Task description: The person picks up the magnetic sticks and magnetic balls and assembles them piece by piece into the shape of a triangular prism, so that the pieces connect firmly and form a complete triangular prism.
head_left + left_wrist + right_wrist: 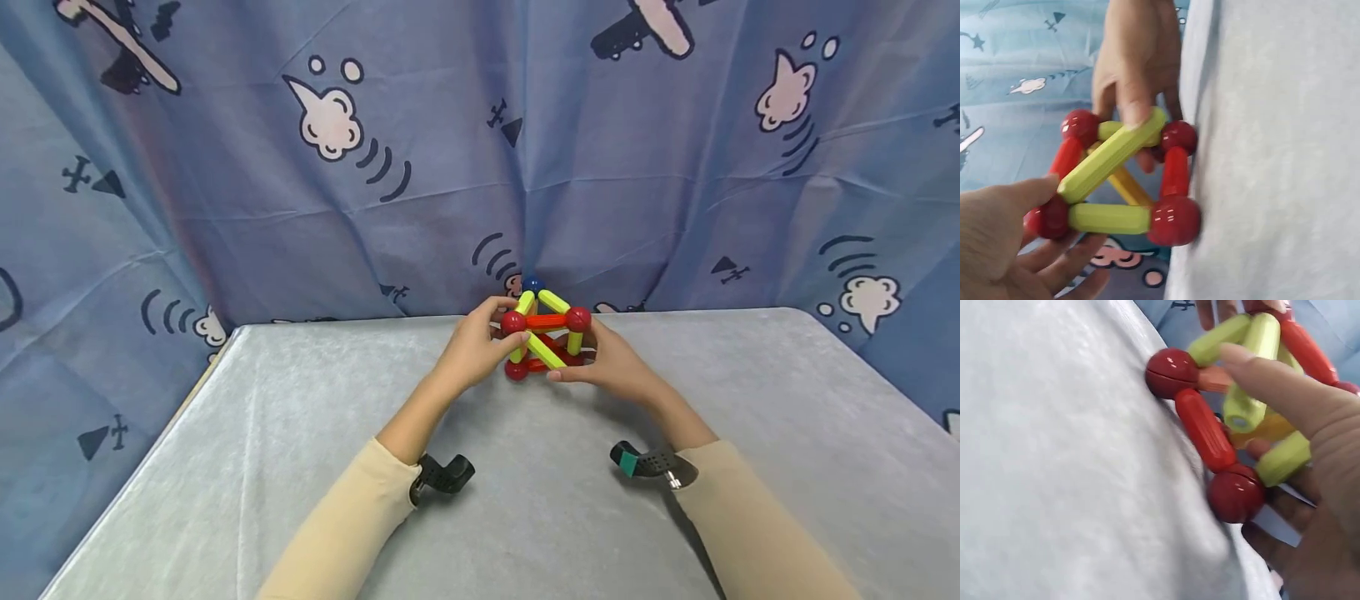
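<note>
A toy structure of magnetic sticks and balls stands at the far side of the table, between both hands. Its red balls (579, 319) are joined by red sticks (1205, 430) and yellow-green sticks (1110, 219); a blue ball (532, 285) tops the back. My left hand (474, 343) grips the upper left corner, thumb by the red ball there. My right hand (618, 364) curls round the right side, its thumb pressing the lower end of a slanting yellow-green stick (544, 351). That stick runs down from the left-hand ball; its lower end shows bare in the right wrist view.
A pale grey cloth covers the table (337, 400). Behind it hangs a blue patterned curtain (450, 167), close to the structure. Each wrist wears a black camera mount (442, 475) below the beige sleeve.
</note>
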Demonstrator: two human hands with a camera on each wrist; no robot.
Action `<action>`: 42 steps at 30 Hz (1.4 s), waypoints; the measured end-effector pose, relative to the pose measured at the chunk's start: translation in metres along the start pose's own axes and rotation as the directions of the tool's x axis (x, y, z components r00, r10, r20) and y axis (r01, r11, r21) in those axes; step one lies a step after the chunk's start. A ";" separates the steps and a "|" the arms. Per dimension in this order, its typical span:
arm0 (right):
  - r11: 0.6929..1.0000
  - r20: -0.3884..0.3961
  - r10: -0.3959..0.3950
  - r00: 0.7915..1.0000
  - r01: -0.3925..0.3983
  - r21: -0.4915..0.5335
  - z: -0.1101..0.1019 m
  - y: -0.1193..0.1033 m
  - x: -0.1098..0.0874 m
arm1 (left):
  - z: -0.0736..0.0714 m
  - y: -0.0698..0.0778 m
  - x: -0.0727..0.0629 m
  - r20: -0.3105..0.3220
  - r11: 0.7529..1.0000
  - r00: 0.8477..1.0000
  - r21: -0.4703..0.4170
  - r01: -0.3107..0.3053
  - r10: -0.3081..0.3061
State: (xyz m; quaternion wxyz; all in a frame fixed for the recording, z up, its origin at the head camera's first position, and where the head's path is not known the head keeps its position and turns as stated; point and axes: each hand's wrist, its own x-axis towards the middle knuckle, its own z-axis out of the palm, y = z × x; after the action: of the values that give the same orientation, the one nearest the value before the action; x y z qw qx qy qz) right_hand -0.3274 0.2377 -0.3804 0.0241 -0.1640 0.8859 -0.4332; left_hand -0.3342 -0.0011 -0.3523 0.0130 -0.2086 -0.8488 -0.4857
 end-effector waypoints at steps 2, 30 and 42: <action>1.000 -0.057 -0.026 0.998 0.026 -0.008 0.006 0.003 0.003 | 0.003 -0.002 -0.001 -0.041 1.000 0.999 -0.015 -0.009 0.008; 0.993 -0.211 0.014 0.977 0.010 0.115 0.024 0.030 0.011 | 0.010 -0.014 -0.006 -0.115 0.968 0.980 0.209 -0.137 0.164; 0.999 -0.178 -0.036 0.983 0.042 0.031 0.025 0.020 0.006 | 0.013 -0.045 0.002 -0.126 0.967 0.962 0.109 -0.228 0.241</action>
State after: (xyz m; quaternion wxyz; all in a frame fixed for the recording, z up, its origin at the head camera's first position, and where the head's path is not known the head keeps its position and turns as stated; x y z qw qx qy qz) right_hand -0.3336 0.2287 -0.4108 -0.0606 -0.1415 0.8735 -0.4619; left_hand -0.3507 -0.0095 -0.3958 0.1391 -0.2728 -0.8368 -0.4539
